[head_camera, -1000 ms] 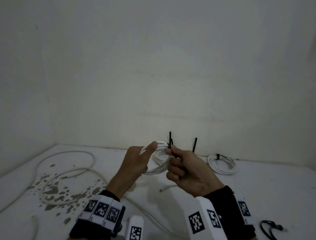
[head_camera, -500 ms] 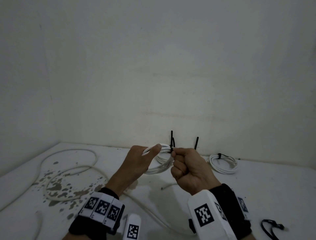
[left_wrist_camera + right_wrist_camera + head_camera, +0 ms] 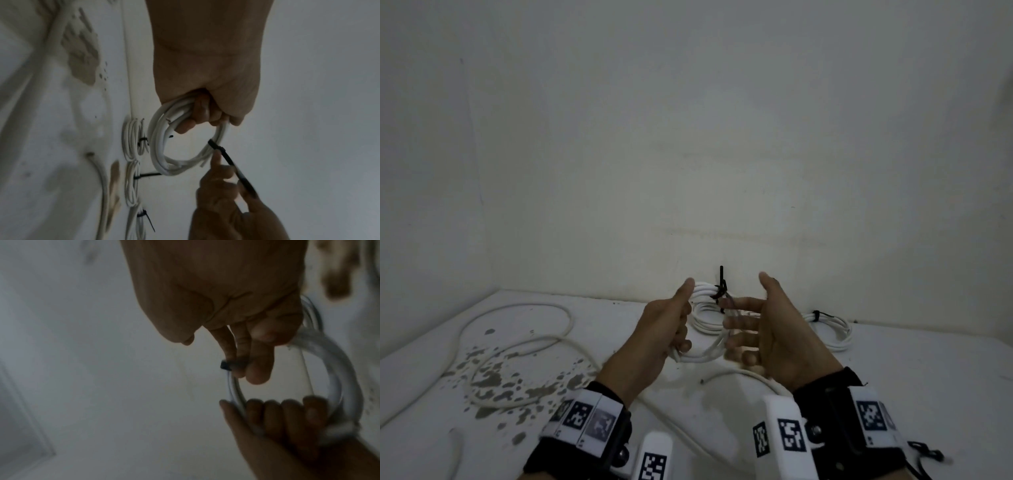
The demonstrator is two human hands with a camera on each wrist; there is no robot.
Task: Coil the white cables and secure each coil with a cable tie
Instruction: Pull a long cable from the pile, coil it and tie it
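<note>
My left hand [image 3: 677, 317] grips a small coil of white cable [image 3: 705, 356] held up above the white table [image 3: 893, 394], thumb on the top strands. A black cable tie [image 3: 721, 284] is wrapped round the coil's top, its tail sticking up. My right hand [image 3: 751, 306] is just right of the coil, thumb up and fingers spread straight toward it, blurred. In the left wrist view the tie's tail [image 3: 226, 155] runs across those fingers [image 3: 216, 160]. In the right wrist view the fingertips [image 3: 257, 376] touch the coil beside the tie's head [image 3: 225, 365].
Two tied white coils lie by the wall, one [image 3: 828, 329] to the right and one [image 3: 703, 313] behind the held coil. A long loose cable [image 3: 517, 342] loops over the stained left side. A loose cable end [image 3: 739, 375] lies under my hands. A black tie [image 3: 928, 455] lies near right.
My right hand was pinching the tie at the coil's top with curled fingers; it has let go and opened, fingers spread. The left hand keeps its hold on the coil.
</note>
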